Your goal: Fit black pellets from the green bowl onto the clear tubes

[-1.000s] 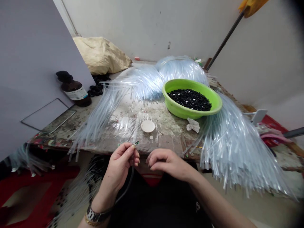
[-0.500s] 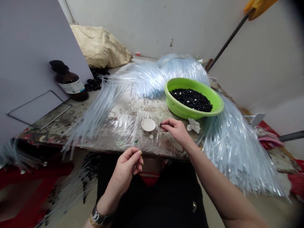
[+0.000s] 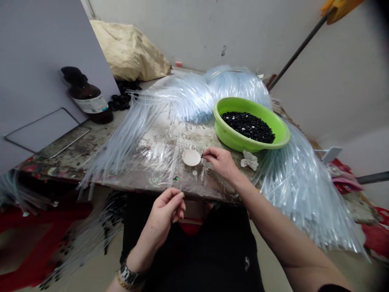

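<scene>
My right hand (image 3: 219, 161) pinches a small black piece (image 3: 202, 156), which is at the right rim of a shallow white dish (image 3: 191, 157); whether it touches the dish I cannot tell. Close behind this hand stands a green basin (image 3: 223, 136) holding a heap of short black pieces (image 3: 247, 126) with a few white bits on top. My left hand (image 3: 168, 207) hovers in front of the table's near edge, thumb and fingers pressed together. What that pinch holds, if anything, is too small to make out.
Bundles of clear plastic tubes lie at the left (image 3: 121, 134), at the back (image 3: 194, 97) and at the right (image 3: 306, 190), hanging over the edge. A brown bottle (image 3: 91, 103) and a wire frame (image 3: 48, 134) stand at the left. Crumpled tissue (image 3: 249, 160) lies before the basin.
My right hand has moved slightly left, bringing the black piece from beside the white dish to its rim. The left hand keeps its pinch, almost still. The view has shifted a little.
</scene>
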Motion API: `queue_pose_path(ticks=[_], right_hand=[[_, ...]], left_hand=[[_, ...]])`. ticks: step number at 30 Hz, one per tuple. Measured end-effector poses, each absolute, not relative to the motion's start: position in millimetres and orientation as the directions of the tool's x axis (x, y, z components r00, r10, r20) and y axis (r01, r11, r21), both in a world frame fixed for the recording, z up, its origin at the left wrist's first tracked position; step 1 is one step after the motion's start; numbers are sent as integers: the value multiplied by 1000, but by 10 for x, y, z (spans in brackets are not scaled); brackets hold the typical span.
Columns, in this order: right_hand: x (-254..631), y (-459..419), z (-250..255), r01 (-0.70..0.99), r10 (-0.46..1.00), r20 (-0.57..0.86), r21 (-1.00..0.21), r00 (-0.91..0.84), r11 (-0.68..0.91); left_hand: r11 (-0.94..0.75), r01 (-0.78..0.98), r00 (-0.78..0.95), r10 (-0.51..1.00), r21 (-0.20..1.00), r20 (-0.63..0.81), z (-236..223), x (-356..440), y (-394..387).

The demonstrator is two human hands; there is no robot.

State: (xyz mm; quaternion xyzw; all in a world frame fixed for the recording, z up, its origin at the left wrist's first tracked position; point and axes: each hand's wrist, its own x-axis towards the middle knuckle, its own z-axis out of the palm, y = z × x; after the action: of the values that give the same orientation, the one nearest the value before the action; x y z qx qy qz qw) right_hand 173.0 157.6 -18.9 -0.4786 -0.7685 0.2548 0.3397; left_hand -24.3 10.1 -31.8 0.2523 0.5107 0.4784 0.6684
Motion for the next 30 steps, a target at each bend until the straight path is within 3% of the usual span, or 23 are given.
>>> queue_pose_path(ticks=[10, 22, 30], right_hand=[[1620, 1633, -135, 664, 836, 321, -508, -445, 549], [1489, 1572, 30, 841, 842, 141, -89, -520, 534], [1392, 1571, 44, 813, 823, 75, -131, -562, 567]], left_hand=[[443, -381, 19, 881, 812, -472, -306, -210, 88], [440, -385, 41, 886, 811, -462, -350, -210, 60], [448, -380, 16, 878, 809, -479, -333, -203, 50]])
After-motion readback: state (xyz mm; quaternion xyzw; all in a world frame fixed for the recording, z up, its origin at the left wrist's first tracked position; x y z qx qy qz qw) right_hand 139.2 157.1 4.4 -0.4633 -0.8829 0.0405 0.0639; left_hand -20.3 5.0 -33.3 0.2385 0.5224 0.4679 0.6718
